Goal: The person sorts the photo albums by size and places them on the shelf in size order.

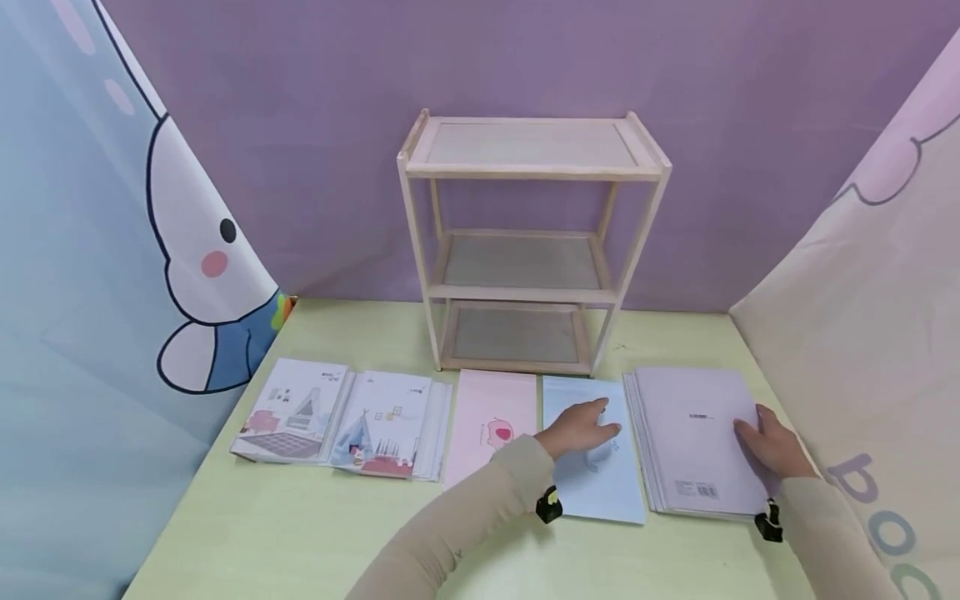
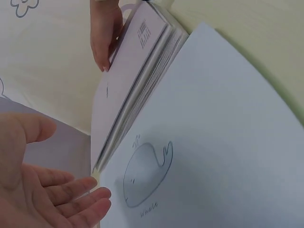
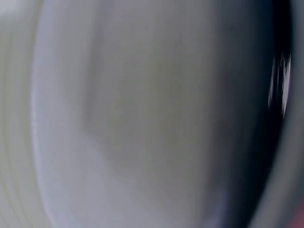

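Observation:
In the head view a light blue notebook [image 1: 600, 496] lies flat with a whale drawing [image 2: 147, 178] on its cover. My left hand [image 1: 576, 429] hovers over it, fingers extended and thumb apart, with nothing held. To its right is a stack of pale purple notebooks [image 1: 690, 442], barcode side up. My right hand [image 1: 780, 446] grips this stack by its right edge, thumb on the top cover and fingers down the side. The right wrist view is a blurred close-up in which the hand cannot be made out.
A pink notebook [image 1: 491, 408] with an elephant lies left of the blue one. Two piles of illustrated notebooks, one pile [image 1: 296, 408] and another pile [image 1: 382, 425], lie farther left. Behind stands a three-tier wooden shelf [image 1: 517, 293]. Printed curtains [image 1: 885, 333] flank the table [image 1: 225, 533].

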Demonstrator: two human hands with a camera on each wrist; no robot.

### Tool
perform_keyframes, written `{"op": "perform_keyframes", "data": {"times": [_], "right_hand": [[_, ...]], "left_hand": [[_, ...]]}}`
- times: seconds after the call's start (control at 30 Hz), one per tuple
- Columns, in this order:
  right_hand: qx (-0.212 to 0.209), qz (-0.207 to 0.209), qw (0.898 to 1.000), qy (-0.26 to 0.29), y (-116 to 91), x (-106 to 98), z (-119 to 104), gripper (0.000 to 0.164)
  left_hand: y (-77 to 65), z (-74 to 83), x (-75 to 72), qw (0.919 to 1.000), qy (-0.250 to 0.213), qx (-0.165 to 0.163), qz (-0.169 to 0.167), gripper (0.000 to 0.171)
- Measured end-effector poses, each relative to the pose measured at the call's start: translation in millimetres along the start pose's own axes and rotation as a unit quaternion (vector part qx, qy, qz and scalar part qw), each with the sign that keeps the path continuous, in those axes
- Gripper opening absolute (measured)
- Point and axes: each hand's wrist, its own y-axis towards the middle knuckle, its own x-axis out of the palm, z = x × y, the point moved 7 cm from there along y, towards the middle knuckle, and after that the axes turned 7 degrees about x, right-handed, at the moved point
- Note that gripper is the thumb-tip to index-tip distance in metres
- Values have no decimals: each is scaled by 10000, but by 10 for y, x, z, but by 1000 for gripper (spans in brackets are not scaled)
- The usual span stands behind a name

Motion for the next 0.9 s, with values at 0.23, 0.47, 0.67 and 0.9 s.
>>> {"op": "perform_keyframes", "data": {"times": [0.23, 0.47, 0.67, 0.9], "right_hand": [[-106, -102, 9998, 165, 4, -16, -116, 80], [-74, -168, 9998, 79, 6, -60, -115, 80], [-97, -170, 9996, 188, -12, -73, -119, 79], [-40, -314, 9993, 197, -5, -55, -95, 80]], "left_hand": [[42, 88, 82, 9995, -267, -126, 71, 60], [54, 245, 216, 9968, -748, -265, 59, 57], [133, 279, 331, 9923, -1131, -454, 232, 42], [133, 284, 460, 9834, -1585, -785, 406, 35]]}}
